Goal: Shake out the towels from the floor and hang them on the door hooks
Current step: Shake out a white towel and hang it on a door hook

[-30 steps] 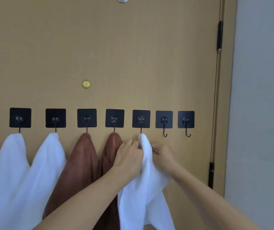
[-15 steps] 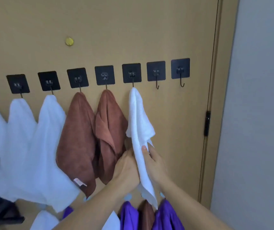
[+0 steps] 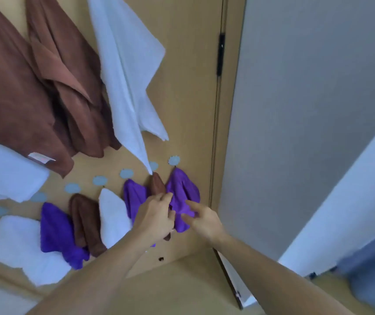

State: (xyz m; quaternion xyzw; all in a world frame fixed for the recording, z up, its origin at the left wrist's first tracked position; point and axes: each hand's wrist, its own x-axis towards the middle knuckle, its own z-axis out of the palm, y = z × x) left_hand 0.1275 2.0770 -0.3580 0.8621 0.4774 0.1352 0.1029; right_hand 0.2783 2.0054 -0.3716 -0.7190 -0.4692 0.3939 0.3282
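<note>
Small purple terry towel (image 3: 183, 196), lower centre: soft, light, limp; take near top edge. L hand (image 3: 157, 214) pinches its edge; R hand (image 3: 201, 218) open, fingers (image 3: 187, 217) touching it.

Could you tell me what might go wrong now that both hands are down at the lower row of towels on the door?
The left hand and right hand are at the rightmost hanging purple towel; a tug might pull it off its pale blue hook pad. The neighbouring small brown towel, partly hidden behind the left hand, could get dragged along.
</note>
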